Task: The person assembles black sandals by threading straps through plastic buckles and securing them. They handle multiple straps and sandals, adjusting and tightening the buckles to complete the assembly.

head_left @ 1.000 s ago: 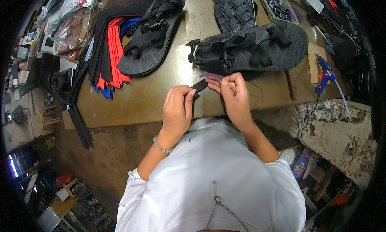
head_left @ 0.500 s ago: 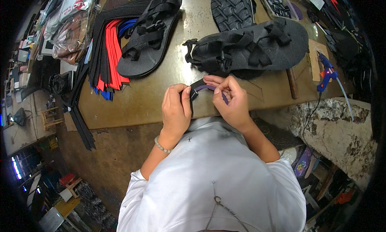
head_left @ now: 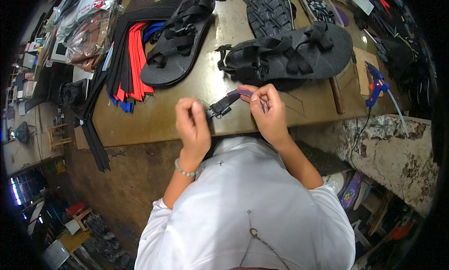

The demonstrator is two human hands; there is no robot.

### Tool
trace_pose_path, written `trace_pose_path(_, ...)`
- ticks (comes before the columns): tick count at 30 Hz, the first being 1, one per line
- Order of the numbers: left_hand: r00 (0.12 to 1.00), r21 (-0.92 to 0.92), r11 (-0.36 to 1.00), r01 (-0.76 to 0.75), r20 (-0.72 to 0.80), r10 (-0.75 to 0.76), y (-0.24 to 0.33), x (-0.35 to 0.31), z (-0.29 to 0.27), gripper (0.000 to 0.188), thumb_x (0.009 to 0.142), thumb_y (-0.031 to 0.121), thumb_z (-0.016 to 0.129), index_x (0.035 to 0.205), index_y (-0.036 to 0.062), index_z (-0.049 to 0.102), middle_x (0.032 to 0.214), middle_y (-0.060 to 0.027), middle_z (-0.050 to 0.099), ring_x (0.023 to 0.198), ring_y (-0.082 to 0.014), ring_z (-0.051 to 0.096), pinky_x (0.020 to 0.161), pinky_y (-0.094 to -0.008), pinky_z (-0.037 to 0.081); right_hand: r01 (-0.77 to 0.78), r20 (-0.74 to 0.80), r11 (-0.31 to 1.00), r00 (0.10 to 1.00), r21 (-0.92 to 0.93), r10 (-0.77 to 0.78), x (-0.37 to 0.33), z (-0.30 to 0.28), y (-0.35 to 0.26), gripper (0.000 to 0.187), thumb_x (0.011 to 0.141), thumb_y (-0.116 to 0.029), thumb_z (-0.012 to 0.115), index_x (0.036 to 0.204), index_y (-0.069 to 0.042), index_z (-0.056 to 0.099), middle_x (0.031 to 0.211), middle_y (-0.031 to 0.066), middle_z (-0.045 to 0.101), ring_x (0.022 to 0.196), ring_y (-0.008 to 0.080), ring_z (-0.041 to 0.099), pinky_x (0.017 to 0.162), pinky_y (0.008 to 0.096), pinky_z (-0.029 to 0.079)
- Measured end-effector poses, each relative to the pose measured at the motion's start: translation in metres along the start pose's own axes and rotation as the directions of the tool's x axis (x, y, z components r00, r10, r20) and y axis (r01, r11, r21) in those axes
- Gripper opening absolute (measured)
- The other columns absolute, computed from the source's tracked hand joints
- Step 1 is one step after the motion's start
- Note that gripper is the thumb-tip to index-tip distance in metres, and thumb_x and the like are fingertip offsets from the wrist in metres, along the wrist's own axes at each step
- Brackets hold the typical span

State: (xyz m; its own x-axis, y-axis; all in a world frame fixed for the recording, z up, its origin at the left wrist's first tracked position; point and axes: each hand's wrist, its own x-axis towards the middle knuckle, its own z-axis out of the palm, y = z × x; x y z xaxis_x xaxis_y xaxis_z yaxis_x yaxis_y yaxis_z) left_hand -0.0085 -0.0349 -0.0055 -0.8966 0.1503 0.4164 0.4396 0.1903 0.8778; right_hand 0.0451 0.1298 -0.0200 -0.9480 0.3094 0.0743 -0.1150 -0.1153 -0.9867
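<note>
A narrow black and purple strap (head_left: 232, 97) with a black plastic buckle (head_left: 220, 108) hangs over the table's near edge. My right hand (head_left: 271, 113) pinches its purple end between thumb and fingers. Just left of the buckle is my left hand (head_left: 192, 125), fingers curled and thumb drawn in, slightly blurred. Thin dark loops, like thread or cord, show between that hand and the buckle. What the left fingertips hold, if anything, is hidden. Beyond my hands lies a black strappy sandal (head_left: 299, 55), and another black sandal (head_left: 173, 50) rests farther left.
Red, black and blue strap bundles (head_left: 135, 64) lie at the left of the table (head_left: 154, 125). A patterned black sole (head_left: 269, 13) and a tub of small black parts (head_left: 320, 10) stand at the back. At right are a wooden handle (head_left: 336, 94) and a blue glue gun (head_left: 376, 85).
My left hand has come off the buckle and moved left, toward me. The buckle now shows fully, with thin loops beside it. My right hand keeps its pinch on the strap.
</note>
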Motion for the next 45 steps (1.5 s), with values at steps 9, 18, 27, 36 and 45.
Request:
trace_pose_path(9,0.924,0.351,0.928,-0.126,0.381,-0.018,0.011,-0.010,-0.025,0.022,0.076,0.014,0.080,0.091,0.0036,0.068,0.087,-0.0093,0.062,0.077,-0.0255,0.062,0.066,-0.0351,0.051,0.008,0.000,0.999,1.000,-0.042,-0.008,0.000,0.003,0.002,0.005,0.098,0.000,0.048,0.098,0.004,0.046,0.122,0.0260,0.060,0.113,0.0241,0.062,0.101,0.0364,0.049)
trace_pose_path(18,0.960,0.473,0.860,-0.192,0.273,0.063,0.009,-0.013,-0.015,0.015,0.077,0.004,0.077,0.091,0.0028,0.072,0.099,-0.0093,0.065,0.082,-0.0246,0.061,0.069,-0.0340,0.050,0.103,0.047,0.979,0.994,-0.178,-0.096,-0.002,0.000,0.003,0.010,0.085,0.003,0.060,0.091,0.006,0.052,0.123,0.0270,0.061,0.114,0.0311,0.063,0.098,0.0368,0.050)
trace_pose_path(27,0.967,0.454,0.873,-0.177,0.247,0.068,0.006,-0.016,-0.014,0.013,0.081,0.004,0.074,0.093,0.0024,0.070,0.102,-0.0110,0.065,0.090,-0.0272,0.062,0.073,-0.0348,0.051,0.187,0.059,0.923,0.982,-0.336,-0.178,-0.002,0.002,0.007,0.013,0.080,0.002,0.063,0.088,0.004,0.054,0.120,0.0252,0.063,0.106,0.0322,0.067,0.092,0.0383,0.052)
trace_pose_path(36,0.921,0.385,0.845,-0.371,0.269,0.281,0.015,-0.014,-0.029,0.015,0.076,0.008,0.077,0.082,0.0036,0.065,0.094,-0.0073,0.065,0.080,-0.0275,0.057,0.071,-0.0365,0.048,0.016,0.005,1.000,1.000,0.004,-0.016,0.001,0.000,0.009,0.008,0.096,-0.003,0.053,0.099,0.003,0.050,0.124,0.0250,0.060,0.115,0.0261,0.061,0.100,0.0361,0.049)
trace_pose_path(45,0.908,0.271,0.954,-0.128,0.419,0.003,0.007,0.021,-0.028,0.014,0.087,0.013,0.070,0.095,0.0017,0.070,0.089,-0.0137,0.067,0.080,-0.0277,0.061,0.074,-0.0357,0.049,-0.102,0.122,0.946,0.990,0.307,0.067,0.004,-0.010,-0.028,0.011,0.104,-0.008,0.044,0.103,0.002,0.047,0.123,0.0273,0.058,0.111,0.0288,0.062,0.099,0.0398,0.051)
